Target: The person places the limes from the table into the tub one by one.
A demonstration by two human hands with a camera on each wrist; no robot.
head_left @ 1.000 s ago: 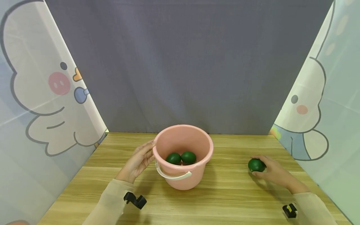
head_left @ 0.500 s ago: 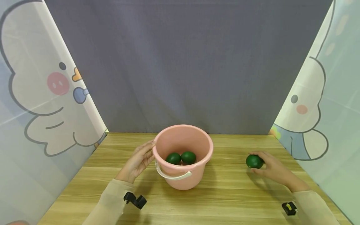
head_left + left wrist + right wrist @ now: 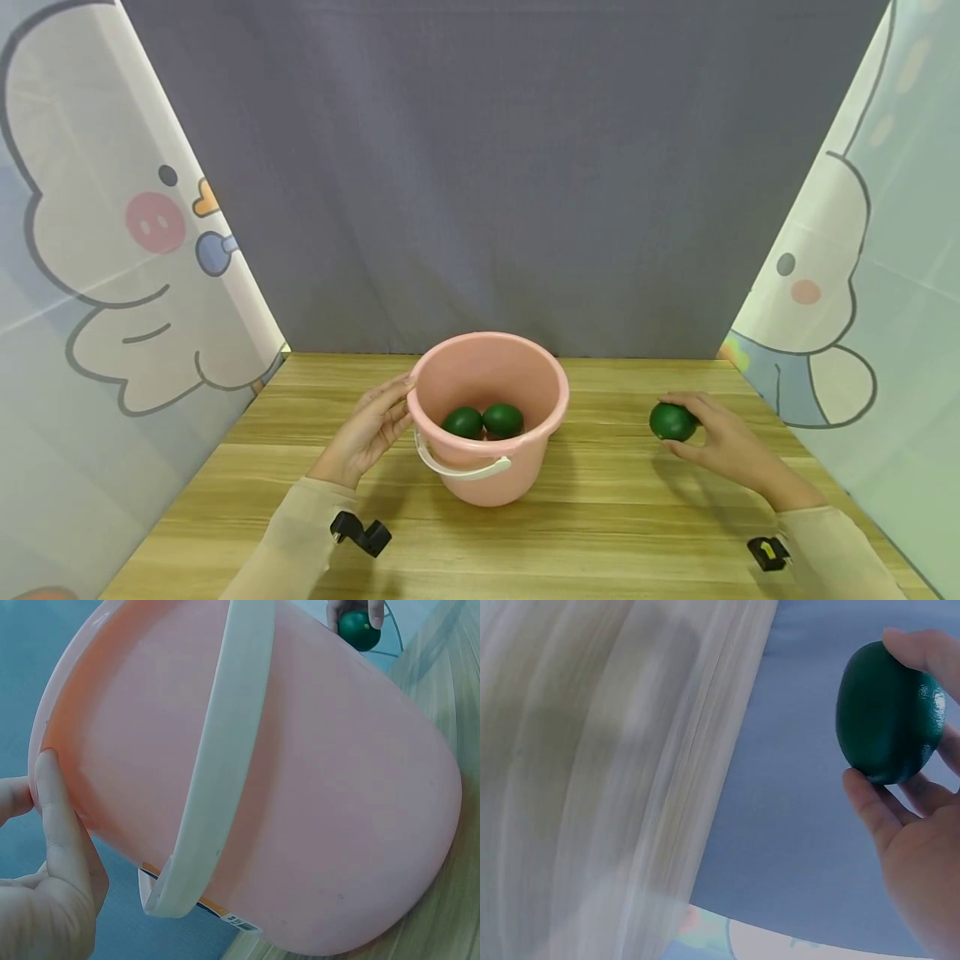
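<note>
A pink bucket with a white handle stands upright on the wooden table. Two dark green oval fruits lie at the bottom of it. At its left side, my left hand holds the rim, one finger lying against the outer wall just below the lip. To the right, apart from the bucket, my right hand grips another smooth, shiny dark green oval fruit between thumb and fingers. That fruit is up off the table, its shadow falling below.
The wood-grain table reaches back to a grey cloth. Cartoon-printed curtains hang along both sides. Black camera mounts sit at both wrists.
My right hand has lifted the green fruit and shifted it slightly to the left and away from me. The left hand and the bucket have stayed put.
</note>
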